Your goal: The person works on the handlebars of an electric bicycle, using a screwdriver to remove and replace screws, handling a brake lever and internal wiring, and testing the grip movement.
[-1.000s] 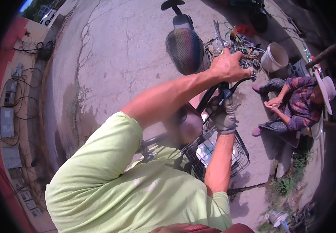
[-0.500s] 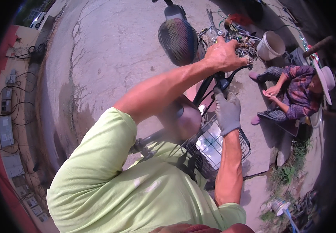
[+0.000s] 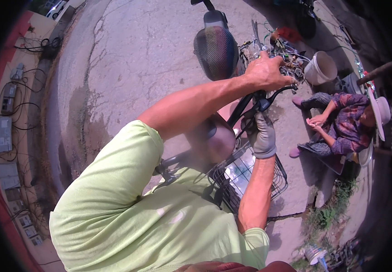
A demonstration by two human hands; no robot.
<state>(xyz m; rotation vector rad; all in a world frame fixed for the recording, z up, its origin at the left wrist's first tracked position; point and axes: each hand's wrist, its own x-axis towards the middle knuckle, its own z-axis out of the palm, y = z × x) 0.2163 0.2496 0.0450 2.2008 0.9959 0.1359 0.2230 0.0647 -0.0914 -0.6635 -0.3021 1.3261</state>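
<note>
Harsh sunlight, dark rim
Daylight from above brightens the pavement and pale green shirt, with deep shade past the pavement's right edge; black vignetting rounds the view, the red strip at left bows, and a hazy blur sits beside the handlebar.

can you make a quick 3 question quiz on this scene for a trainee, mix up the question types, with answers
1. Multiple choice: which of the wearer's hands is gloved? A) left only B) right only C) both
2. True or false: the seated person is bareheaded.
3. Short answer: what black part curves outward between the left hand and the right hand in the picture?

Key:
1. B. A grey glove covers the right hand; the left is bare.
2. False. That person wears a pale, wide-brimmed hat.
3. A brake lever.
</note>
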